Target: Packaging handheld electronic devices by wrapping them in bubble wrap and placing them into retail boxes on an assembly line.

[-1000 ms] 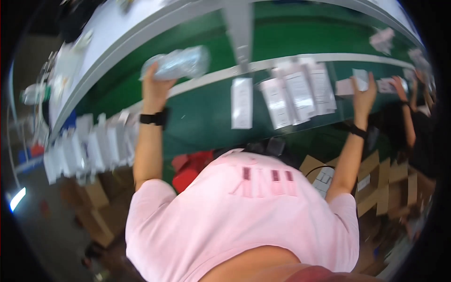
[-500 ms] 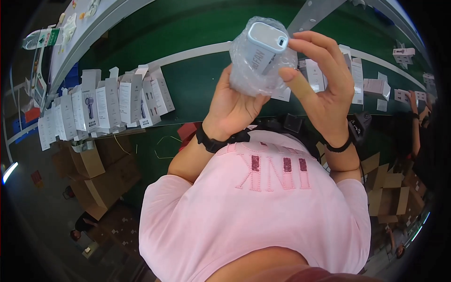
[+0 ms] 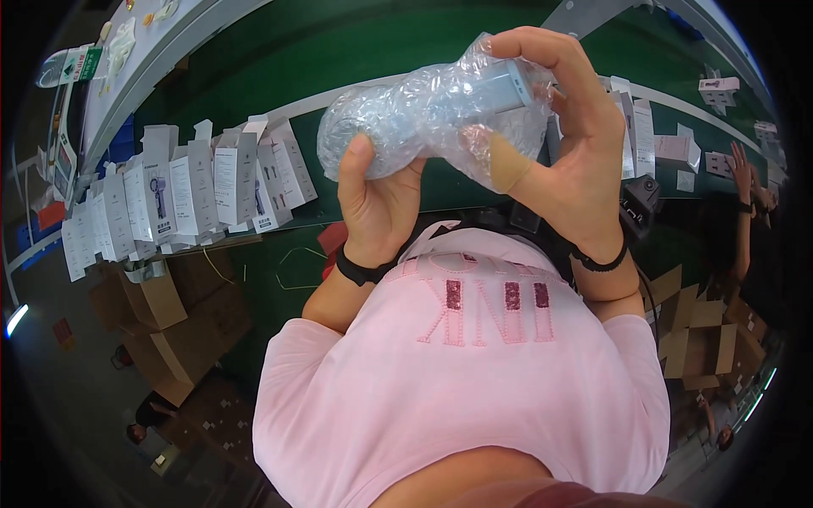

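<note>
A light blue handheld fan lies sideways inside a clear bubble-wrap bag, held above the green bench. Around the rounded end at the left, my left hand is closed, its thumb pressing on the plastic. At the handle end my right hand grips the bag, with the fingers curled over the top and the thumb below. A tan tape or bandage covers part of that thumb. Some of the right fingertips show only blurrily through the plastic.
White cartons stand in a row on the bench at the left, with more cartons at the right. Open brown boxes sit below the left edge. A co-worker's hand is at the far right, near small boxes.
The wrapped fan has turned from end-up to lying sideways, its rounded end now at the left. My left hand has shifted left; my right hand has closed on the bag's handle end.
</note>
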The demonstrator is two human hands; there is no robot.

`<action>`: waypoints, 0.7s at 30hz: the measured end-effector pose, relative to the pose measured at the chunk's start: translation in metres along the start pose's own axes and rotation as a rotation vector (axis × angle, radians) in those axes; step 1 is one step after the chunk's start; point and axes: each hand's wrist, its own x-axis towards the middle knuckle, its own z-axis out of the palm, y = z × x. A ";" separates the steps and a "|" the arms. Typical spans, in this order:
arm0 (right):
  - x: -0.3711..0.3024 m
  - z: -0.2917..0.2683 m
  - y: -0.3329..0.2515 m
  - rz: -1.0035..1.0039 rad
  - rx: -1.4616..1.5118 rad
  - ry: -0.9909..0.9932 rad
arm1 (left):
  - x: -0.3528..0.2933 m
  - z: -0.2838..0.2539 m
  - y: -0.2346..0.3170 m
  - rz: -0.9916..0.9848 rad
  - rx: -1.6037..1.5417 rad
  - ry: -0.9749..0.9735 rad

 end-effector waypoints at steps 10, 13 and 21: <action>-0.038 -0.001 0.053 -0.028 0.583 0.109 | 0.009 -0.020 -0.010 -0.523 -0.542 -0.008; -0.070 0.001 0.066 0.267 0.673 0.051 | -0.001 -0.022 -0.053 -1.042 -0.364 0.029; -0.117 -0.106 0.114 0.536 0.901 0.216 | 0.095 -0.068 -0.196 -0.519 1.216 -0.187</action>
